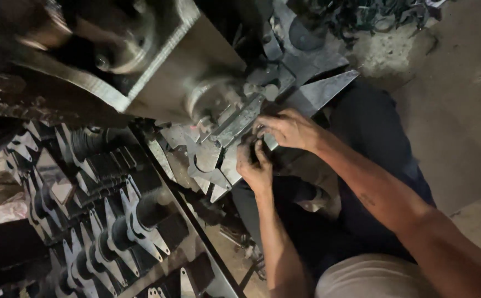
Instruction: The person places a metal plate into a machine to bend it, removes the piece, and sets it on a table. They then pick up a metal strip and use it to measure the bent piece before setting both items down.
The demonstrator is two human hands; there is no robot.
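Note:
My right hand (290, 129) reaches to the front of a metal press machine (218, 99) and pinches a small flat metal piece (269, 142) at the die area. Just below it, my left hand (254, 165) grips the same small piece, fingers curled round its lower end. A flat steel bar (239, 121) of the machine lies right beside both hands. Stamped metal blanks with a curved notch (204, 163) hang under the die, left of my left hand.
Rows of stamped, pointed metal blades (119, 226) are threaded on rods in a rack at the lower left. A triangular steel plate (320, 91) juts out above my right hand. Scrap metal (372, 14) lies on the concrete floor (461, 110) at the top right.

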